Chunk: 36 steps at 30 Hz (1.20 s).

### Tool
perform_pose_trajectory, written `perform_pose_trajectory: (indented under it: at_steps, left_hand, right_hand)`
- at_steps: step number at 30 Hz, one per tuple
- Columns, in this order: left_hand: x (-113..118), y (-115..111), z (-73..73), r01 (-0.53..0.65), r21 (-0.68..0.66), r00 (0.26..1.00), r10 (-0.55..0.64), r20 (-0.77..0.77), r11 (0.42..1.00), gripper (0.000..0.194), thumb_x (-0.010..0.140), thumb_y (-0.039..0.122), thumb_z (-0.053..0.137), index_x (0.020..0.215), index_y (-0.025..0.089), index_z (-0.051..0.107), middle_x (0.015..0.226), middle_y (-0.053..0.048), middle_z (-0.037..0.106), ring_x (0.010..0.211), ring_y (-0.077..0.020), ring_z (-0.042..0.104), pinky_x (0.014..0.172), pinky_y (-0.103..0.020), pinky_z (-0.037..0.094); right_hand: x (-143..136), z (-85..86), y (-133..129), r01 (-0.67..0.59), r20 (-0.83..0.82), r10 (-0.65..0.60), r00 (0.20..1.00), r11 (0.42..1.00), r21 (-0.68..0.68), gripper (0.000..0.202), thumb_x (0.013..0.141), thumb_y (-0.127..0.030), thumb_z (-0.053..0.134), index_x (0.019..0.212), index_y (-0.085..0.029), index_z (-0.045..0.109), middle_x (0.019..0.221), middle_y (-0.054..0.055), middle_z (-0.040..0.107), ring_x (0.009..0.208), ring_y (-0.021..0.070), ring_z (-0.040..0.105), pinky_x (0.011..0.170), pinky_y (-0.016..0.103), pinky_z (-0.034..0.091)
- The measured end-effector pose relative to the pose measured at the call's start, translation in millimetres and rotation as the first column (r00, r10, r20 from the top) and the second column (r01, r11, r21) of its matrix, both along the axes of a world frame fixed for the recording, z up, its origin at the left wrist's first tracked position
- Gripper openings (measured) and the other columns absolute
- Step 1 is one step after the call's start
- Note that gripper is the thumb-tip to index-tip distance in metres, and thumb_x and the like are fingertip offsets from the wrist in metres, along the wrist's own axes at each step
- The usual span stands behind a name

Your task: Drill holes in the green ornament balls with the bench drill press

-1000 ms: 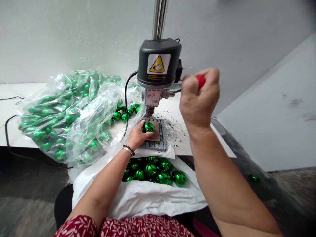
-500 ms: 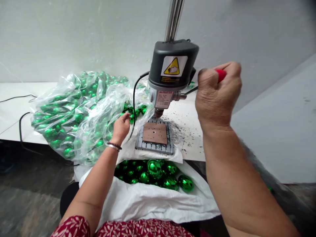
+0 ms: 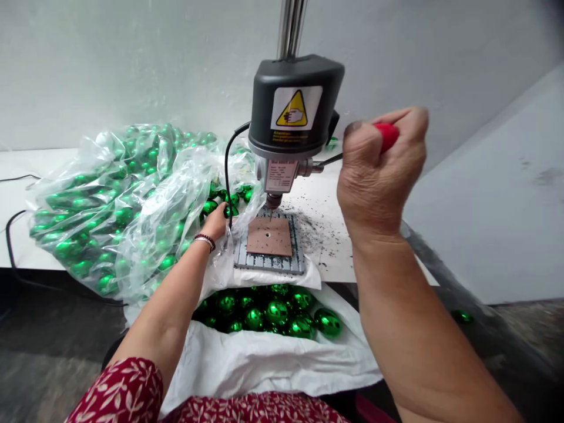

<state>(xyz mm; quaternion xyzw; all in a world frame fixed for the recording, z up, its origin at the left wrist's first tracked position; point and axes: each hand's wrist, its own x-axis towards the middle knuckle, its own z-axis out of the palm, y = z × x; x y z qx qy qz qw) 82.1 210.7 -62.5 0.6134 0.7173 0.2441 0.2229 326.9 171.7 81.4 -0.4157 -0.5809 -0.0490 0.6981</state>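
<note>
My right hand is wrapped round the red-knobbed feed lever of a small bench drill. My left hand reaches to the mouth of a clear plastic bag, its fingers closed about a shiny green ball; the fingertips are partly hidden. Below the raised drill chuck, a brown square plate with a small hole lies on the grooved metal base. More green balls lie in a white cloth sack on my lap.
The large clear bag of green balls covers the table's left part. A black cable hangs from the drill beside my left hand. Dark shavings litter the white table. A loose green ball is low at right.
My left hand has moved forward to the balls at the bag's mouth and closed about one. A ball above the lap sack has settled among the others. My right hand keeps the lever; the view shifted.
</note>
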Motion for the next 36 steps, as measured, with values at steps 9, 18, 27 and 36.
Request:
perform_pose_trajectory:
  at_steps: [9,18,27,36]
  left_hand:
    - [-22,-37,24.6,0.011,-0.061,0.961,-0.027,-0.274,0.998,0.064,0.082,0.025,0.064,0.144,0.02,0.052,0.122,-0.015,0.066,0.109,-0.0298,0.066,0.103,-0.044,0.049]
    - [21,-87,37.1,0.368,0.335,0.93,-0.351,-0.111,0.867,0.04,0.094,0.037,0.056,0.13,0.023,0.064,0.135,-0.012,0.052,0.139,-0.0259,0.041,0.116,-0.041,0.041]
    - [45,-91,17.9,0.429,0.161,0.875,-0.365,-0.317,0.889,0.056,0.084,0.02,0.061,0.14,0.017,0.059,0.138,-0.018,0.055,0.129,-0.0318,0.055,0.112,-0.048,0.045]
    - [42,-94,24.2,0.421,-0.028,0.903,-0.422,-0.083,0.906,0.071,0.076,0.02,0.07,0.144,0.017,0.053,0.135,-0.017,0.06,0.124,-0.0308,0.06,0.111,-0.045,0.045]
  right_hand:
    - [0,-6.7,3,-0.015,-0.013,0.015,1.0,1.0,-0.025,0.056,0.087,-0.073,0.036,0.087,-0.017,0.043,0.08,-0.005,0.04,0.073,0.001,0.041,0.074,0.022,0.043]
    - [-2,-7.8,-1,-0.025,-0.037,0.024,0.999,0.999,-0.029,0.034,0.095,-0.049,0.047,0.087,-0.016,0.042,0.08,-0.004,0.04,0.072,0.0025,0.04,0.08,0.025,0.045]
    - [0,-6.6,-4,-0.081,-0.021,0.079,0.997,0.993,-0.092,0.027,0.096,-0.042,0.047,0.089,-0.017,0.04,0.082,-0.004,0.036,0.073,0.0027,0.04,0.081,0.025,0.045]
    - [-1,-8.6,-2,-0.061,-0.017,0.061,0.998,0.998,-0.035,0.029,0.095,-0.044,0.046,0.088,-0.017,0.04,0.079,-0.005,0.036,0.07,0.0012,0.037,0.079,0.025,0.044]
